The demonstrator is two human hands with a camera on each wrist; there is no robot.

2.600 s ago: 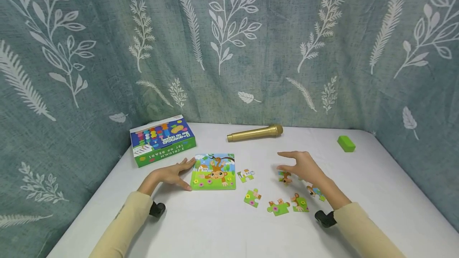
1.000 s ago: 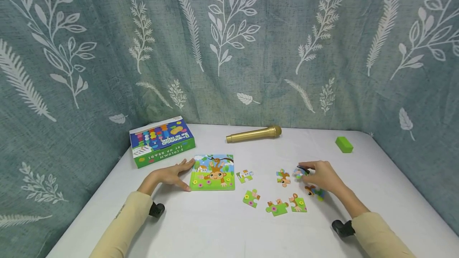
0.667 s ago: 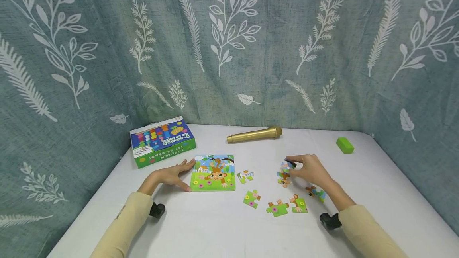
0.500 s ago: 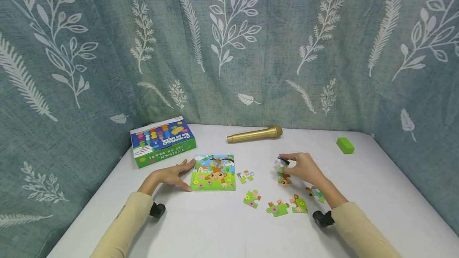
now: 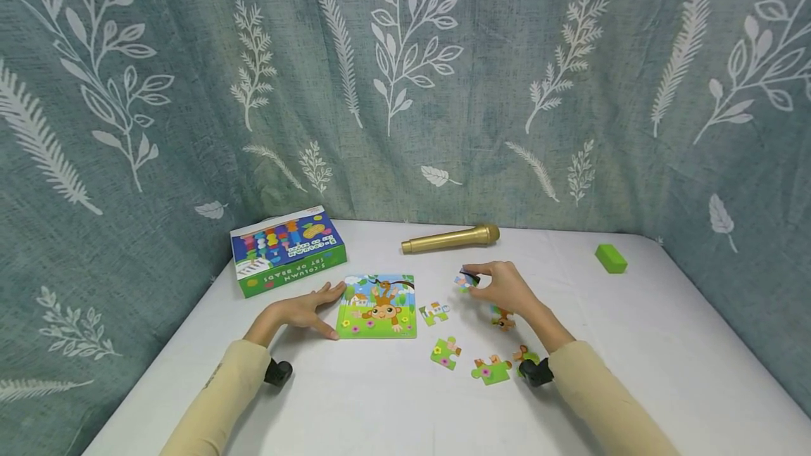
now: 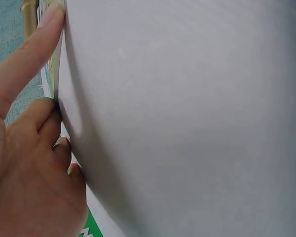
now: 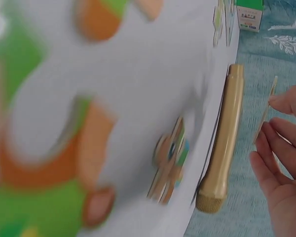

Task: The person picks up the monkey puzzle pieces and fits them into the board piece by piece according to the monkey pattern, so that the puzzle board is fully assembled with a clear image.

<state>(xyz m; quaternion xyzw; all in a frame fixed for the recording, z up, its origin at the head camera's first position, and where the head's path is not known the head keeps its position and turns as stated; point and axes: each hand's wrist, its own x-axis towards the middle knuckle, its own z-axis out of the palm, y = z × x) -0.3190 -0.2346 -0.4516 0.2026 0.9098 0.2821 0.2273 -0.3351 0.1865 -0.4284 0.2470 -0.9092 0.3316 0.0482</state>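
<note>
The left hand lies spread at the left edge of a square monkey-picture puzzle board, its thumb and fingertips touching that edge. In the left wrist view the thumb presses against the board's side. Between thumb and index finger, the right hand pinches a puzzle piece with blue sky and a dark branch, held above the table. From the right wrist, that piece appears edge-on. Below the right hand lies a monkey-face piece, partly covered by the hand.
Loose pieces lie right of the board: a house piece, a flower piece, a green piece, and one partly behind the wrist camera. Farther back are a gold microphone, a bead-set box and a green block.
The right hand picked up the sky piece from among the right-hand pieces and has carried it leftward toward the board. The left hand has stayed at the board's edge.
</note>
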